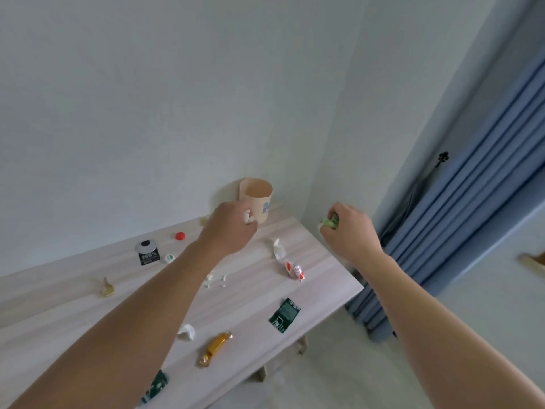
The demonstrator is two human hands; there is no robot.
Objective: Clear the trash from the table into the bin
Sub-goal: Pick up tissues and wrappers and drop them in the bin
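A small beige bin (256, 193) stands open-topped at the table's far corner against the wall. My left hand (231, 228) hovers just in front of it, closed on a white crumpled scrap (246, 216). My right hand (349, 231) is raised to the right of the bin, past the table's edge, closed on a green crumpled wrapper (329, 221). On the pale wood table (59, 308) lie a white tissue (277, 248), a red-white wrapper (295, 270), a dark green sachet (285, 315), a gold candy (216, 348) and a white scrap (187, 332).
Further left on the table are a black-and-white lid package (147, 251), a red cap (180, 236), a small round lid (170, 258), a gold foil bit (106, 289), white crumbs (216, 279) and another green sachet (156, 386). Blue curtains (472, 225) hang at the right.
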